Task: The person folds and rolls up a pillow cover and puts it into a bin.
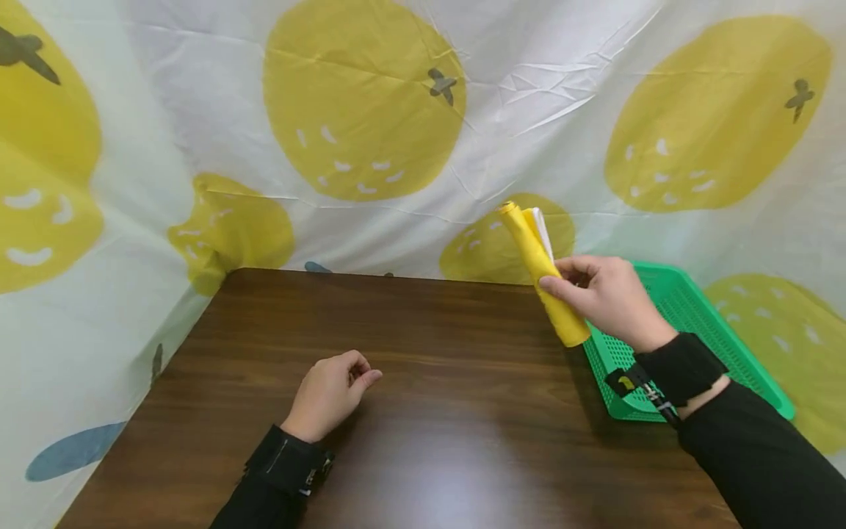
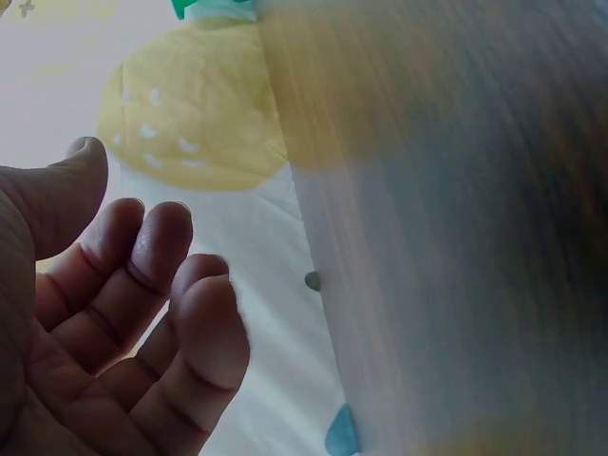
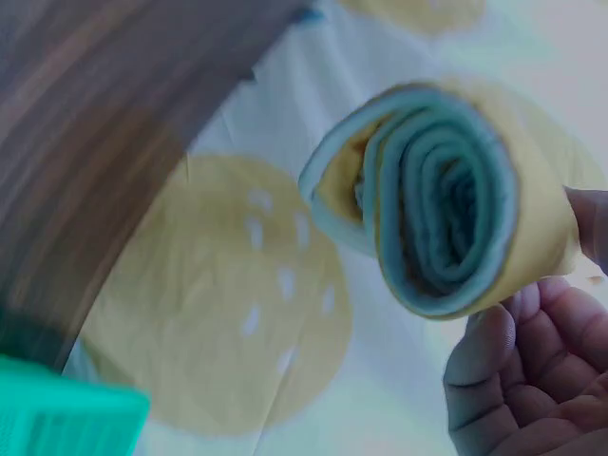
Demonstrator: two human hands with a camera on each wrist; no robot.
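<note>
A rolled-up yellow cloth point(image 1: 545, 276) is held up at a slant by my right hand point(image 1: 611, 300), pinched between thumb and fingers, above the table's right part. In the right wrist view the end of the cloth roll point(image 3: 442, 204) faces the camera, showing pale layers wound in a spiral. A white strip shows along its upper side in the head view. My left hand point(image 1: 330, 393) is low over the table with loosely curled fingers and nothing in them; the left wrist view shows its bare fingers point(image 2: 204, 332).
Behind and below the right hand sits a green plastic basket point(image 1: 720, 330) with perforated walls, at the right of the dark wooden table point(image 1: 429, 411). A white curtain point(image 1: 515, 95) printed with large yellow fruit hangs along the table's back and left edges.
</note>
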